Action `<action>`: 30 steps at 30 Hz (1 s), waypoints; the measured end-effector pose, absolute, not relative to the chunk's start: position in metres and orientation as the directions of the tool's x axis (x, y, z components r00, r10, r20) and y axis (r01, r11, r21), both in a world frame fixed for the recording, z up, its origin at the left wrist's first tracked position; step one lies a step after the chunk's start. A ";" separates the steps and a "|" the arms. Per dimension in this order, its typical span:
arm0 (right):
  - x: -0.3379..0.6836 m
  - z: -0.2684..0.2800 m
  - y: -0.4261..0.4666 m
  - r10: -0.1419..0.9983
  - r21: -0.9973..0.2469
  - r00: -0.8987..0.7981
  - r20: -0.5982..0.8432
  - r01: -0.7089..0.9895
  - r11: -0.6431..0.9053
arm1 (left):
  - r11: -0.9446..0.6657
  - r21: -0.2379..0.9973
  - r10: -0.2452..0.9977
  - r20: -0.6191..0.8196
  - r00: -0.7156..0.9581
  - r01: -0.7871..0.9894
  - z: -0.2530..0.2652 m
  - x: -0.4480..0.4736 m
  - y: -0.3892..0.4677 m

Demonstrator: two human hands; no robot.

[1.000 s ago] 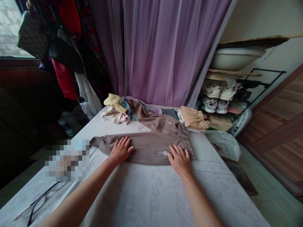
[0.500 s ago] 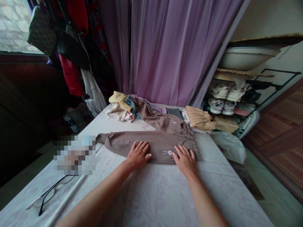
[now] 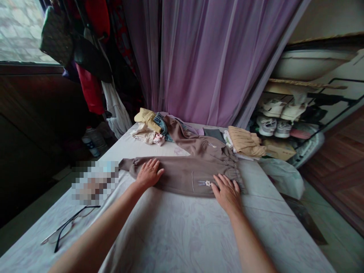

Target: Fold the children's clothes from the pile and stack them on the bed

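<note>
A pair of brown trousers (image 3: 179, 174) with a gathered waistband lies spread on the white patterned sheet (image 3: 176, 235). One leg stretches to the left toward its cuff; the other bends away to the back. My left hand (image 3: 149, 173) rests flat on the near leg, not far from the cuff, fingers outstretched. Close to the waistband, my right hand (image 3: 228, 190) lies flat with its fingers spread, beside a small white flower decoration (image 3: 207, 183). Neither hand grips the cloth.
Crumpled clothes (image 3: 148, 127) are heaped at the back left. Folded tan clothing (image 3: 246, 141) lies at the back right. Glasses (image 3: 71, 223) rest at the left, below a blurred-out patch. A purple curtain (image 3: 204, 64) hangs behind; a shoe rack with shoes (image 3: 274, 126) stands right.
My left hand has slid left along the trouser leg toward the cuff. My right hand stays by the waistband. The whole view has shifted slightly.
</note>
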State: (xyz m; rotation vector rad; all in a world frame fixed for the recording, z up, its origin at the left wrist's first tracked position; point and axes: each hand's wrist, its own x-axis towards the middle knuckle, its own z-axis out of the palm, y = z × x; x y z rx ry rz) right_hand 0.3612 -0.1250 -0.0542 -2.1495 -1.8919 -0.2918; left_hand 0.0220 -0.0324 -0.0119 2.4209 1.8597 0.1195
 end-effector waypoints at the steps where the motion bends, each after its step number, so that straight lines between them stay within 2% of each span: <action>1: 0.361 -0.054 -0.125 0.938 -0.062 0.130 0.321 0.991 -0.117 | -0.288 0.115 0.957 0.010 0.289 0.951 -0.013 0.026 -0.033; 9: 0.364 -0.057 -0.125 0.930 -0.065 0.118 0.347 0.993 -0.101 | -0.309 0.087 0.951 0.019 0.308 0.947 -0.014 0.011 -0.027; 14: 0.365 -0.058 -0.125 0.926 -0.076 0.115 0.360 0.993 -0.093 | -0.348 0.257 0.935 0.163 0.315 0.901 -0.012 0.002 -0.020; 18: 0.365 -0.059 -0.125 0.920 -0.070 0.107 0.377 0.994 -0.086 | -0.281 0.339 0.957 0.173 0.234 0.898 -0.008 0.004 -0.015; 25: 0.366 -0.059 -0.125 0.920 -0.073 0.105 0.378 0.994 -0.083 | -0.084 0.238 0.990 0.130 0.054 0.968 0.004 0.023 -0.017; 30: 0.365 -0.059 -0.125 0.917 -0.079 0.109 0.383 0.993 -0.085 | -0.033 0.220 0.993 0.114 0.008 0.975 0.001 0.032 -0.016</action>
